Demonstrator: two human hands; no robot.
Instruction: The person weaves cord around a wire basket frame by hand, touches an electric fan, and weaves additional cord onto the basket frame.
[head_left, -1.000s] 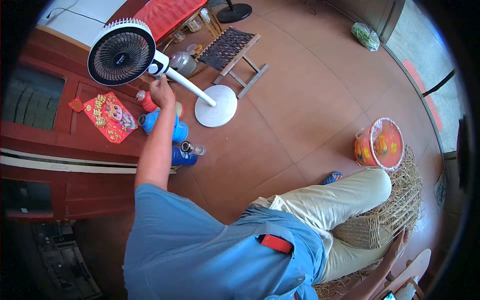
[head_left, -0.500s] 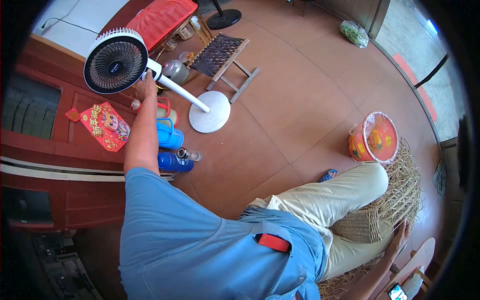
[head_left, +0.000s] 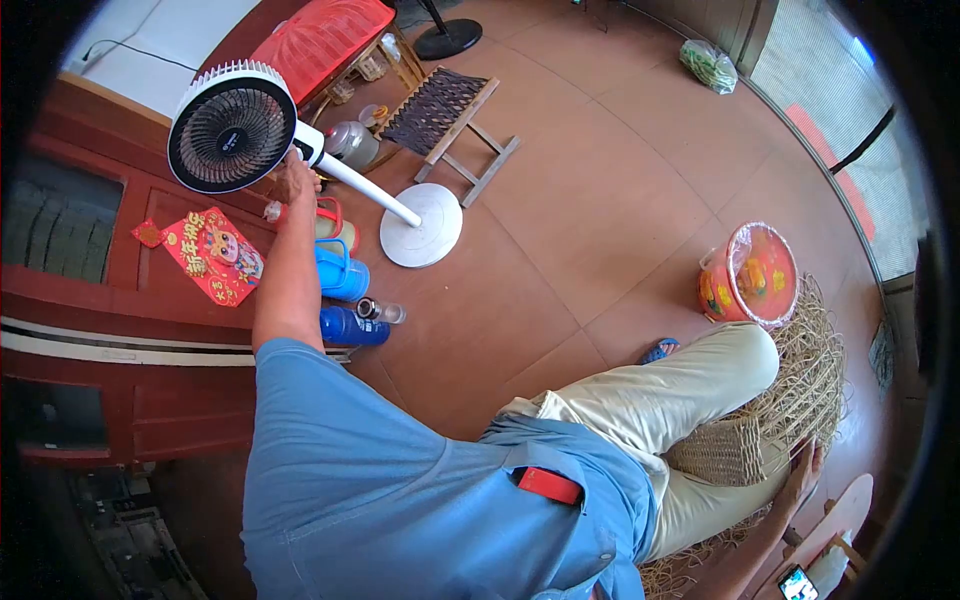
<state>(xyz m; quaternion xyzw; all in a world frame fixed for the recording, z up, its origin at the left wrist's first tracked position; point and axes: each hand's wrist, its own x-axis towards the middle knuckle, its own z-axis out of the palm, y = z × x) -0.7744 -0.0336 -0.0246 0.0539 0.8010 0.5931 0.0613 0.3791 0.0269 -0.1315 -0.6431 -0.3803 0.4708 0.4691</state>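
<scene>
The left hand (head_left: 297, 183) is raised to the neck of the white standing fan (head_left: 232, 135), just below its round head; one fingertip reaches up to the neck, the other fingers are a little bent and apart from it, and whether they press something I cannot tell. The fan stands on the tiled floor (head_left: 560, 190) by its round base, near the red cabinet (head_left: 190, 400) and beside the woven-top stool (head_left: 440, 110). The right hand (head_left: 803, 472) is low, at the edge of the loose straw-coloured strands (head_left: 805, 385); its fingers look extended and near together, but if they pinch a strand, I cannot tell. A woven strip (head_left: 718, 452) lies across the legs in pale trousers (head_left: 650, 385). The red bucket (head_left: 762, 275) stands near the door-side edge of the floor, just beside the strands. Between fan base and cabinet are the blue jug (head_left: 342, 272) and a dark blue bottle (head_left: 352, 327).
</scene>
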